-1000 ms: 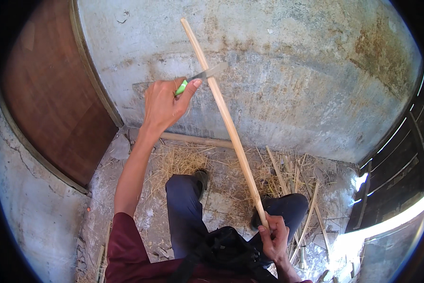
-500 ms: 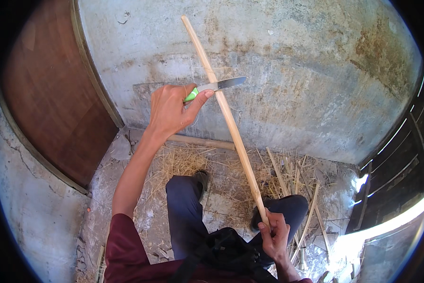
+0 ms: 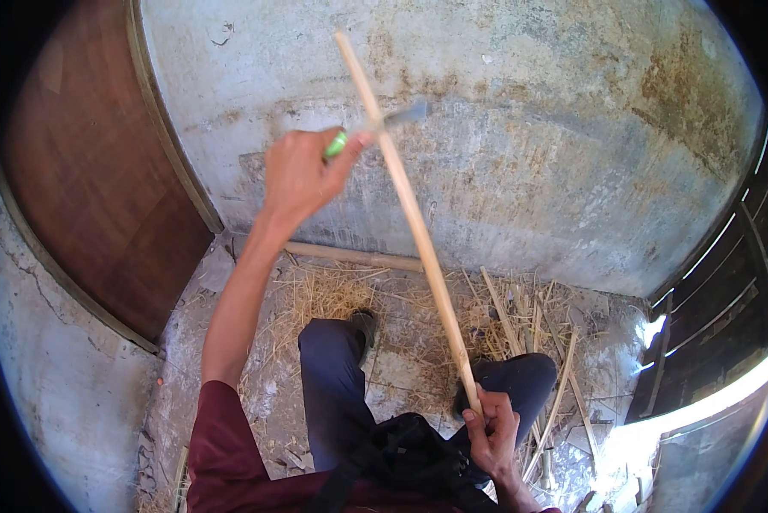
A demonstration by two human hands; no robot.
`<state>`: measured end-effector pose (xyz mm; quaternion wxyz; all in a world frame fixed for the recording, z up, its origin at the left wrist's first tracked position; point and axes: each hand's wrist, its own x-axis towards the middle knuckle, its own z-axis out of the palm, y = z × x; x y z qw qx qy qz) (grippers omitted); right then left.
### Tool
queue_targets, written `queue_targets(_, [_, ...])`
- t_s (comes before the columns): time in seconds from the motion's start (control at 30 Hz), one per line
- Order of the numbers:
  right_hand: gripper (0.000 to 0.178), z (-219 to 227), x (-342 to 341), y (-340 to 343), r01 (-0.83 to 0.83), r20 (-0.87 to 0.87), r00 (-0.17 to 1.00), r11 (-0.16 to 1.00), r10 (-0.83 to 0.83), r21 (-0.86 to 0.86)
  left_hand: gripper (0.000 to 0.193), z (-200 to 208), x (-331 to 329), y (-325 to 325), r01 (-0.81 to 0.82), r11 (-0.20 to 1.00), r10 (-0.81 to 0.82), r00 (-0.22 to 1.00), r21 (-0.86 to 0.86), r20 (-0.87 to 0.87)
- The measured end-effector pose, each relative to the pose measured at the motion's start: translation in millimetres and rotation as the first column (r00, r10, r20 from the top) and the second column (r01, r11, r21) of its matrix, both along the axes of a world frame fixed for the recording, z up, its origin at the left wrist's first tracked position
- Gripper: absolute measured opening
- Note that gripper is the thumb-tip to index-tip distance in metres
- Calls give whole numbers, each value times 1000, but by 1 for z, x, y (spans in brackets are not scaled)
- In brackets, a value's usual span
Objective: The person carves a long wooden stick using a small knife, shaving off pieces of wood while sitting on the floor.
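My left hand (image 3: 305,175) is closed round the green handle of a knife (image 3: 408,114), its thumb reaching to the pale strip. The blade, blurred by motion, lies across the upper part of a long bamboo strip (image 3: 418,227). That strip slants from the upper middle down toward my right knee. Its near end is gripped in my right hand (image 3: 493,432), fingers wrapped round it beside the knee.
Thin shavings (image 3: 332,295) cover the floor between my feet and the wall (image 3: 520,171). Several split strips (image 3: 567,376) lie to the right of my right knee. A bamboo pole (image 3: 358,255) runs along the wall's foot. At left stands a brown door (image 3: 102,171).
My left hand and the knife have moved up along the strip, away from me. The strip has shifted slightly, while my right hand keeps its hold near the knee.
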<state>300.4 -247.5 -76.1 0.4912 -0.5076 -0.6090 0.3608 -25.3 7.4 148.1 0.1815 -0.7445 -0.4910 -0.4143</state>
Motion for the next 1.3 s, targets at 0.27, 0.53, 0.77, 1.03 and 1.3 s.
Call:
queue_targets(0.27, [33,-8,5,-4,-40,46,998,999,40,-16,72,21,-26,8,-53,995,63,990,-79,123])
queue_targets(0.53, [32,-1,5,0,-24,76,997,999,22,24,73,18,-29,7,-38,995,52,986,-96,159])
queue_targets(0.77, [33,-9,6,-6,-34,66,997,999,32,22,76,29,-40,23,-143,989,145,988,-38,48])
queue_targets(1.03, [31,-10,13,-11,-56,67,996,997,60,-60,76,26,-51,42,-196,979,197,980,-50,21])
queue_targets(1.3, [31,-7,24,-26,-54,143,988,995,65,-81,83,32,-111,85,-353,933,358,930,-67,77])
